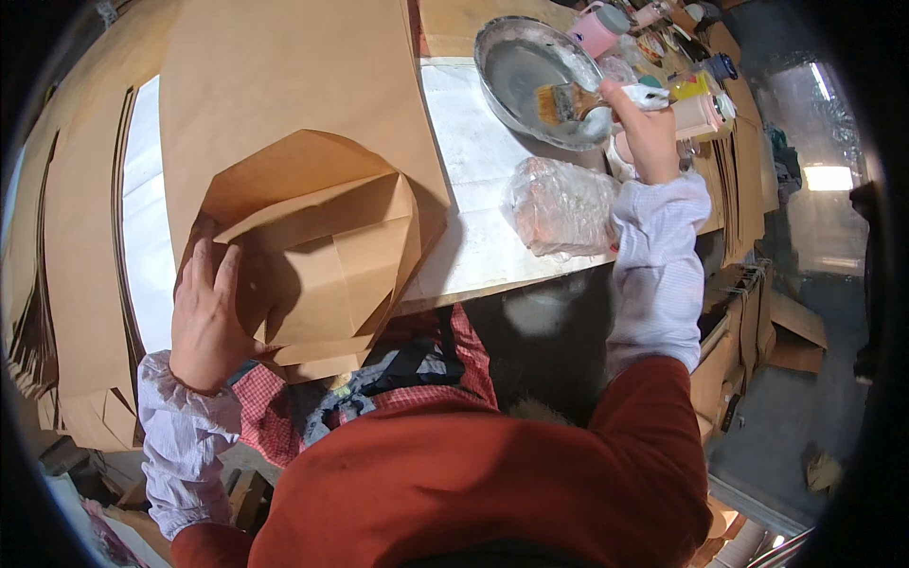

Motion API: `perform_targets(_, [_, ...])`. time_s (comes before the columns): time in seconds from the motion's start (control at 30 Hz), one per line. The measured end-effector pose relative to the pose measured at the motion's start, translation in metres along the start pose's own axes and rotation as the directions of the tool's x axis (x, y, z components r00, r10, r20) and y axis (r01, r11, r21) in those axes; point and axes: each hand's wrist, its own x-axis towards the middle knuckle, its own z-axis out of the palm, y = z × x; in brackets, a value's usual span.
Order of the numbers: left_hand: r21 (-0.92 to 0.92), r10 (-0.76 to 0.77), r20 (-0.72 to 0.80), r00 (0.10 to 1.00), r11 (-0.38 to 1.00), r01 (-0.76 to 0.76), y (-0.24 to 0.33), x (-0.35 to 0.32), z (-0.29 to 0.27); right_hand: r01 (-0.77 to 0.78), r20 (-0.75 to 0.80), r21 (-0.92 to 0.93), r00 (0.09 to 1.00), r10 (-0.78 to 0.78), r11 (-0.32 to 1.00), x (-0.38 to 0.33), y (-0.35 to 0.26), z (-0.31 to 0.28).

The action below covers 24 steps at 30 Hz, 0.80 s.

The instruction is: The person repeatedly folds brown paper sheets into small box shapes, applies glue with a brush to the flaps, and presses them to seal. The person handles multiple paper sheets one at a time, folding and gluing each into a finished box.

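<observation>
A folded paper bag [322, 260] lies at centre left of the frame, on a larger paper sheet [275, 85] that runs to the upper edge. The left hand [208, 317] rests against the bag's left side. Stacks of paper [57, 246] fill the far left. At the upper right a metal bowl [530, 76] sits on the table [473, 189]; the right hand [649, 133] holds a brush [578, 99] in it. Below the bowl lies a plastic-wrapped bundle [561, 205]. Containers [696, 95] crowd the top right corner.

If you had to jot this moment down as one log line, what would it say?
left hand: flat on folded brown paper bag | right hand: holds brush, bristles in metal bowl
</observation>
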Motion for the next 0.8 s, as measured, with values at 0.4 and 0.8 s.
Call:
perform_targets(0.4, [-0.243,0.227,-0.245,0.943,0.927,-0.286,-0.015,0.018,0.004,-0.318,0.153,0.095,0.941,0.301,0.943,0.023,0.003,-0.046])
perform_targets(0.8, [-0.587,0.205,-0.225,0.953,0.752,-0.3,-0.039,0.013,0.038,0.007,0.44,0.361,0.88,-0.177,0.933,-0.173,-0.139,0.248])
